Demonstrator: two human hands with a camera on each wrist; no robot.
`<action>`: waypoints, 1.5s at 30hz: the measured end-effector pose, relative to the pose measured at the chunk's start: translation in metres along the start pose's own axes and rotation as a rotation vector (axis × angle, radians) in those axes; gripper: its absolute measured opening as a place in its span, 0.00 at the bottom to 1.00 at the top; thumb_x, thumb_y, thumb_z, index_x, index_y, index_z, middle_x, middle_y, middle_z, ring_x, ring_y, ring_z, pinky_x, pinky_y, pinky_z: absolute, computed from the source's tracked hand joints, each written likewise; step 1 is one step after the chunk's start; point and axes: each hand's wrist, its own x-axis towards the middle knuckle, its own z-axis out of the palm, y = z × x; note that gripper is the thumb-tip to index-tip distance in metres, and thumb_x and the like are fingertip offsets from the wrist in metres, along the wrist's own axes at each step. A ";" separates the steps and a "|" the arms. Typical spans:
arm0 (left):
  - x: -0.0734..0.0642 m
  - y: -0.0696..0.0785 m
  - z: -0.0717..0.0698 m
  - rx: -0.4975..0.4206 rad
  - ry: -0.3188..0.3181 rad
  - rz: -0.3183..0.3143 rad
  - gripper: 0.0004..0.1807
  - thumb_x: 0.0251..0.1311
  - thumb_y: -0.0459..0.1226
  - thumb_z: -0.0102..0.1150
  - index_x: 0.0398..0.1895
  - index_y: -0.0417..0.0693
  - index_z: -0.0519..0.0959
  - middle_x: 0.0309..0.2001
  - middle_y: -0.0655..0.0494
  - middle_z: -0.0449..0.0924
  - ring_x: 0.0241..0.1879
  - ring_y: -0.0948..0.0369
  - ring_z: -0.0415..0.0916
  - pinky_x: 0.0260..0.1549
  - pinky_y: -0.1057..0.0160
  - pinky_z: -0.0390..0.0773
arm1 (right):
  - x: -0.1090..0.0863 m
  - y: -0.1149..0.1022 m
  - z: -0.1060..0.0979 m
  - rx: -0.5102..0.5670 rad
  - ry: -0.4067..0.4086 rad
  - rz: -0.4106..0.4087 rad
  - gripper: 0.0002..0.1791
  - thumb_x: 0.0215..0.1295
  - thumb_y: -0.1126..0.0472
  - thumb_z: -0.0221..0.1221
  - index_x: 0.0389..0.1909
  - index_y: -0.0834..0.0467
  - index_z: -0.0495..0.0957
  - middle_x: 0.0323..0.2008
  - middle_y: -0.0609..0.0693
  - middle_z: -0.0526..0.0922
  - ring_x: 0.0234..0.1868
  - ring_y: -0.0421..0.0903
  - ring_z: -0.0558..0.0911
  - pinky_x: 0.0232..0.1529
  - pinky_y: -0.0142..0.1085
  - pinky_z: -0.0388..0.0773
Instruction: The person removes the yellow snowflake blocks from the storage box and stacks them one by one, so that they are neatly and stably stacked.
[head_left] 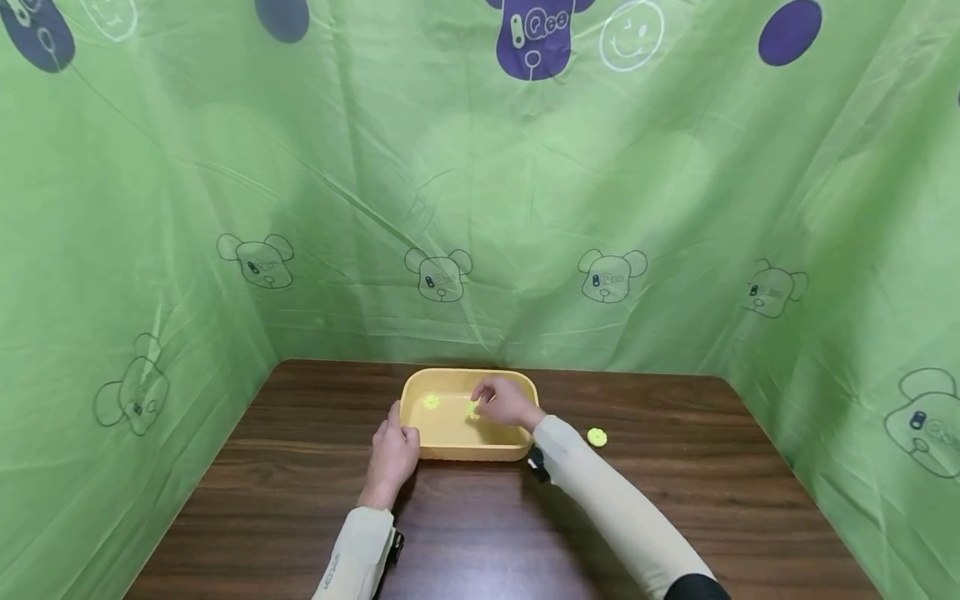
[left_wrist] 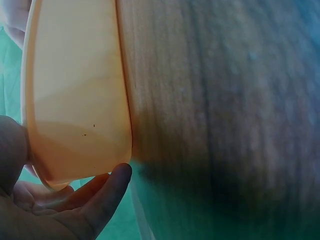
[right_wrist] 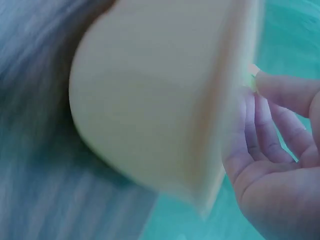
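While your left hand [head_left: 393,456] grips and likely steadies the tray [head_left: 474,452] near the desk's [head_left: 712,475] far edge, your right hand [head_left: 507,402] pinches a flower [head_left: 472,411].

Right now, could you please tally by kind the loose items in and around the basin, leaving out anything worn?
Yellow-green flower-shaped pieces: 3 (one at the basin's left, one at the right hand's fingertips, one on the table)
Yellow basin: 1
Total visible: 4
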 end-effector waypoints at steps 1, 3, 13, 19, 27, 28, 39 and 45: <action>0.000 0.000 0.000 -0.003 0.010 0.008 0.34 0.66 0.34 0.44 0.76 0.34 0.60 0.61 0.27 0.74 0.58 0.35 0.76 0.55 0.39 0.75 | -0.003 0.000 -0.007 0.039 0.010 0.006 0.08 0.59 0.67 0.66 0.39 0.62 0.84 0.31 0.50 0.85 0.32 0.40 0.81 0.37 0.34 0.79; 0.002 -0.001 0.001 -0.003 0.027 0.026 0.33 0.65 0.33 0.45 0.75 0.33 0.61 0.60 0.27 0.75 0.58 0.35 0.76 0.55 0.39 0.75 | -0.010 0.002 -0.024 0.113 0.025 0.022 0.08 0.61 0.65 0.65 0.41 0.61 0.84 0.33 0.52 0.86 0.34 0.48 0.84 0.39 0.40 0.83; 0.004 -0.003 0.001 -0.014 0.041 0.045 0.33 0.65 0.33 0.45 0.74 0.33 0.62 0.60 0.28 0.76 0.58 0.35 0.76 0.55 0.39 0.75 | -0.061 0.047 -0.087 0.177 0.098 0.191 0.09 0.68 0.61 0.64 0.44 0.59 0.87 0.39 0.54 0.87 0.36 0.49 0.84 0.39 0.41 0.85; 0.004 -0.003 0.001 -0.016 0.002 0.027 0.33 0.66 0.34 0.44 0.76 0.34 0.60 0.62 0.28 0.74 0.60 0.36 0.75 0.57 0.40 0.74 | -0.092 0.085 -0.098 0.122 0.093 0.262 0.08 0.69 0.64 0.62 0.42 0.62 0.87 0.33 0.55 0.86 0.29 0.41 0.79 0.31 0.38 0.80; 0.006 -0.003 0.000 -0.006 -0.020 0.007 0.33 0.67 0.35 0.42 0.77 0.35 0.58 0.64 0.28 0.72 0.62 0.36 0.74 0.58 0.39 0.73 | -0.126 0.114 -0.105 0.031 0.091 0.319 0.06 0.68 0.64 0.62 0.39 0.62 0.86 0.35 0.55 0.86 0.33 0.46 0.81 0.32 0.36 0.78; 0.005 -0.002 0.000 -0.007 -0.024 0.001 0.34 0.68 0.35 0.42 0.77 0.35 0.58 0.65 0.29 0.72 0.62 0.36 0.73 0.59 0.39 0.73 | -0.128 0.117 -0.105 0.010 0.096 0.315 0.06 0.68 0.64 0.62 0.39 0.62 0.86 0.34 0.54 0.86 0.33 0.45 0.80 0.33 0.35 0.77; 0.005 -0.003 0.000 -0.011 -0.026 -0.010 0.34 0.67 0.35 0.41 0.77 0.35 0.58 0.65 0.28 0.71 0.62 0.36 0.73 0.60 0.39 0.73 | -0.125 0.133 -0.089 -0.131 0.156 0.307 0.05 0.66 0.64 0.62 0.35 0.57 0.87 0.33 0.48 0.86 0.35 0.43 0.79 0.36 0.37 0.75; 0.004 0.000 0.000 -0.027 -0.044 -0.037 0.35 0.68 0.36 0.41 0.78 0.36 0.56 0.67 0.29 0.69 0.64 0.37 0.71 0.62 0.39 0.72 | -0.123 0.132 -0.086 -0.111 0.155 0.321 0.05 0.66 0.66 0.61 0.35 0.57 0.87 0.33 0.49 0.86 0.35 0.43 0.78 0.37 0.37 0.74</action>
